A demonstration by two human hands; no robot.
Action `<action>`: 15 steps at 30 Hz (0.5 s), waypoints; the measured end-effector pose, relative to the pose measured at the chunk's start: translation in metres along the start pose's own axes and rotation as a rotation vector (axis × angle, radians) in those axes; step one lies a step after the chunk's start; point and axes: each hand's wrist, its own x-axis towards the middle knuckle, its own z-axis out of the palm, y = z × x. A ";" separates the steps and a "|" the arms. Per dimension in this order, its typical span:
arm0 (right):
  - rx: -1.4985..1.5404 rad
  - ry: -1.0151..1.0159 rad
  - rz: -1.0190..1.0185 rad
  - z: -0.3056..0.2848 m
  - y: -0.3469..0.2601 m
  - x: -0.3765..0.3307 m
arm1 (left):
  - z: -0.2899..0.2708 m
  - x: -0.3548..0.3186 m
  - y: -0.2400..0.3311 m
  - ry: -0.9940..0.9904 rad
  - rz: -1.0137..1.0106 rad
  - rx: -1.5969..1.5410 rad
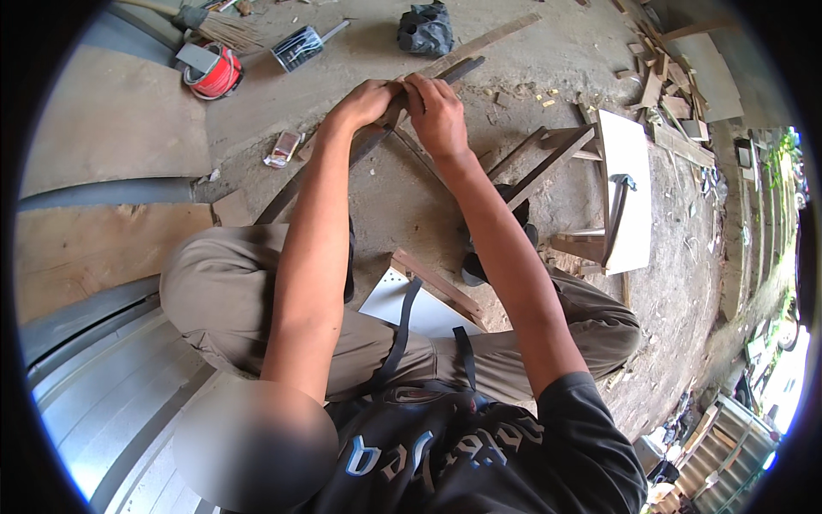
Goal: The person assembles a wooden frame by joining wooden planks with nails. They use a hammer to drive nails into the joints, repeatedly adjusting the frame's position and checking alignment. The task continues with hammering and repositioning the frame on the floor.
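My arms reach forward over my lap. My left hand (366, 103) and right hand (438, 113) come together at a joint of wooden strips, fingers curled round the wood. A dark wooden strip (370, 147) slants from lower left to upper right beneath them. Beyond it a lighter wooden strip (492, 38) runs off to the upper right. My fingers hide where the pieces meet, and any small thing between the fingertips cannot be made out. A white board with a wooden edge (419, 300) lies between my legs.
To the right stands a wooden frame with a white panel (632, 146), a hammer (623, 182) against it. Ahead are a red bucket (216, 75), a tray of small metal pieces (298, 50), a black plastic bag (425, 30) and a broom (229, 32). Wood scraps (655, 81) lie far right.
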 end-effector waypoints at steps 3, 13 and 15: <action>-0.006 -0.018 0.006 -0.003 0.001 0.001 | -0.002 -0.001 0.007 -0.030 -0.015 -0.049; -0.086 -0.125 -0.102 -0.004 0.006 0.011 | -0.009 0.014 -0.010 -0.109 0.002 -0.179; -0.101 -0.114 -0.157 -0.003 0.006 0.015 | -0.009 0.017 -0.015 -0.085 0.026 -0.177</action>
